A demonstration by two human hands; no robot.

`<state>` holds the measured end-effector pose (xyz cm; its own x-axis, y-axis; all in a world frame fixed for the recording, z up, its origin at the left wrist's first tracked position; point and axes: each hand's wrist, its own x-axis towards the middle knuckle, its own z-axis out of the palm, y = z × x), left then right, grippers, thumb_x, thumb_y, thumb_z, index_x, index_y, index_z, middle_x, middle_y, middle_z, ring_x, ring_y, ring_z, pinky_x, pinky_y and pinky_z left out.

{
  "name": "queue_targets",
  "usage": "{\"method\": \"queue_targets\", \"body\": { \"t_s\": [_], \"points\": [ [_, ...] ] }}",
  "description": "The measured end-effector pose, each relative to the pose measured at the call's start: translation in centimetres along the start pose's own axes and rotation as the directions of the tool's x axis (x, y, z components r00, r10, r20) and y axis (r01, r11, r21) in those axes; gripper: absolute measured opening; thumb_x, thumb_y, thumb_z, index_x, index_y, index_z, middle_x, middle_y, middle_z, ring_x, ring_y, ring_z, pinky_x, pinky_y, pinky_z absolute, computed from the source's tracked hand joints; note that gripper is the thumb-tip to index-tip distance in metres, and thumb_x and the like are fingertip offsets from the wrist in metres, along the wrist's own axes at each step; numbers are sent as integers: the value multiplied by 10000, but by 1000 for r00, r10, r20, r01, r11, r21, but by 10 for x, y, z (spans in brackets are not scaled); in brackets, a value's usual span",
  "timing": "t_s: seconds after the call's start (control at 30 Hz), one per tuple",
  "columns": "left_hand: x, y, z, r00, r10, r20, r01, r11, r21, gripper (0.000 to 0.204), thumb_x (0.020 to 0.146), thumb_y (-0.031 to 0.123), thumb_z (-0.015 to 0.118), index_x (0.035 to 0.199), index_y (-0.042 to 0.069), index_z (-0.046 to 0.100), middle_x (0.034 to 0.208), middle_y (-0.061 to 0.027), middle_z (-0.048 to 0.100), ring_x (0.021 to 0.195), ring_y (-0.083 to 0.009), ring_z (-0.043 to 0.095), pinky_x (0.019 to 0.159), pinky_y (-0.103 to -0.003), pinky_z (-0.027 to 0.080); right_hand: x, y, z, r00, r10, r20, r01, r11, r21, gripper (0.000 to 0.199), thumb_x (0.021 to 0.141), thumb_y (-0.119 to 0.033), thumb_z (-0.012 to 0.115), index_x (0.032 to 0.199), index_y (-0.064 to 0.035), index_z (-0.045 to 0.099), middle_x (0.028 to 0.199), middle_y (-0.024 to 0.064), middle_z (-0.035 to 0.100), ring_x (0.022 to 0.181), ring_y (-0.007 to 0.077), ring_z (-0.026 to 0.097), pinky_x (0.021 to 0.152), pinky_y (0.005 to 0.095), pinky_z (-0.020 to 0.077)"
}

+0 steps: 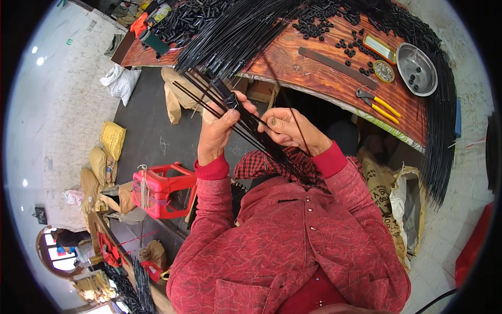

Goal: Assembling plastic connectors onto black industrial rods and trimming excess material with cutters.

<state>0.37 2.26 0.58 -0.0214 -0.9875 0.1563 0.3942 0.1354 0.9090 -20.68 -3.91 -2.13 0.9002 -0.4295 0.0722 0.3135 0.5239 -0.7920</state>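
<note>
My left hand [218, 125] is closed round a black fitting [225, 94] with several thin black rods [256, 140] running through or beside it. The rods slant from the upper left down toward my lap. Close by on the right, my right hand [293, 128] pinches one thin black rod between thumb and fingers. A further dark rod [286, 94] rises past that hand toward the table. How the rods join the fitting is hidden by my fingers.
On the wooden table [314, 78] lie a large heap of black rods [235, 36], small black parts [314, 26], a flat bar [337, 68], yellow-handled pliers [379, 104] and a metal bowl [417, 69]. A red plastic stool [164, 191] stands at left. An open sack [405, 209] is at right.
</note>
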Motion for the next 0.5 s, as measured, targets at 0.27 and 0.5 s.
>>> {"method": "queue_targets", "body": {
  "t_s": [0.27,0.5],
  "points": [
    [1,-1,4,998,26,-52,-24,999,42,444,849,182,731,1192,-17,531,996,-148,675,896,-266,684,788,-383,582,-1,8,12,915,-356,-190,216,829,-515,248,998,-215,538,1014,16,626,692,-54,506,552,9,382,488,177,297],
    [2,-1,9,998,18,-53,-17,1000,13,455,845,174,734,1200,-26,531,1024,-167,675,916,-274,686,799,-388,580,-6,13,13,947,-271,-174,204,924,-324,246,1015,-207,502,1015,7,623,643,-81,416,538,9,337,486,184,274]
  ]
}}
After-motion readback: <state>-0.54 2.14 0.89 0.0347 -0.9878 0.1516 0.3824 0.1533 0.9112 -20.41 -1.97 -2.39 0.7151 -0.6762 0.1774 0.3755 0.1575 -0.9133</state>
